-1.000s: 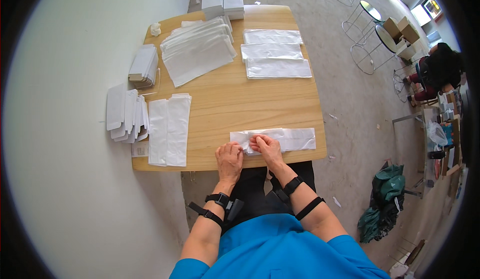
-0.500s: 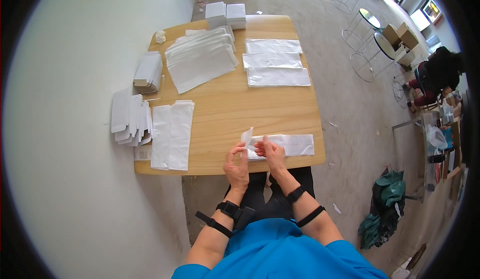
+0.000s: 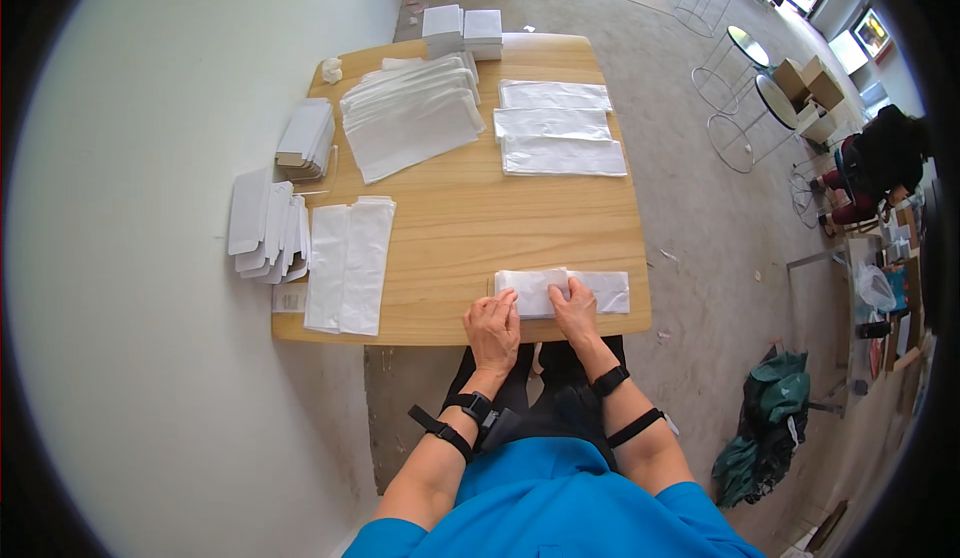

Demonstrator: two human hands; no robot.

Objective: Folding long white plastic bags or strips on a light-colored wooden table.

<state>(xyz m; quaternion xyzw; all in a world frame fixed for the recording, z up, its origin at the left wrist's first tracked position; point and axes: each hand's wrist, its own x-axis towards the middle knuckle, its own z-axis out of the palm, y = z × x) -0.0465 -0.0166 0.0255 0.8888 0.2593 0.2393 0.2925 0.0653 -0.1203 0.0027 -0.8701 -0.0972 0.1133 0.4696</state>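
A thin white sheet [image 3: 612, 293], folded into a long strip, lies at the table's front edge; whether it is paper, cloth or plastic I cannot tell. Its left end is doubled over to the right as a flap [image 3: 530, 288]. My left hand [image 3: 492, 326] grips the flap's left, folded end, thumb and fingers close together. My right hand [image 3: 573, 313] pinches the flap's right edge, where it lies over the strip. Both palms face down near the front of the wooden table [image 3: 450, 258].
Folded white strips lie at left [image 3: 348, 266] and far right [image 3: 560, 128]. Behind them are a fanned stack of white sheets [image 3: 410, 123], white box stacks [image 3: 463, 31] and flattened cartons [image 3: 268, 226]. Stools [image 3: 775, 98] and a seated person [image 3: 880, 158] are off to the right.
The strip's raised left end has been laid over to the right as a flat flap. My right hand has moved right and down to the flap's edge; my left hand has shifted slightly right.
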